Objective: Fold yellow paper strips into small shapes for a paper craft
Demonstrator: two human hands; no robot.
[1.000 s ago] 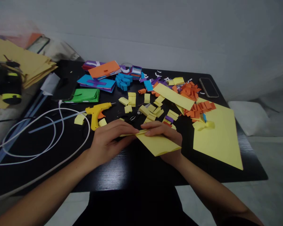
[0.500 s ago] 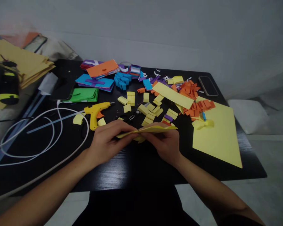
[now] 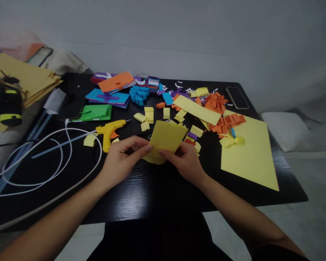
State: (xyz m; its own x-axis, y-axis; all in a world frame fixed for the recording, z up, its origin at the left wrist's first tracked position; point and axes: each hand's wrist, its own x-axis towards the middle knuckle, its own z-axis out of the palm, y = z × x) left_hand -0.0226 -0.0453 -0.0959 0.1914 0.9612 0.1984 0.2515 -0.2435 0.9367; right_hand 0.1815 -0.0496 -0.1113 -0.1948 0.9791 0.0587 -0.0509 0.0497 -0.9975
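Note:
Between my two hands is a yellow folded paper (image 3: 166,137), its broad face tilted toward me. My left hand (image 3: 125,157) pinches its left edge with thumb and fingers. The lower right part is held by my right hand (image 3: 185,159), its thumb on the front face. Small yellow paper pieces (image 3: 149,115) lie on the black table behind the paper. A yellow glue gun (image 3: 108,134) rests left of my left hand. Scissors behind the held paper are mostly hidden.
Orange pieces (image 3: 216,103) and a yellow strip (image 3: 197,110) lie behind, with a large yellow sheet (image 3: 250,156) at right. Colored paper stacks (image 3: 108,97) stand at the back. A white cable (image 3: 78,181) loops at left; a phone (image 3: 237,98) lies back right.
The yellow paper has turned from nearly edge-on to showing its broad face. My hands have shifted slightly with it, and both still hold it.

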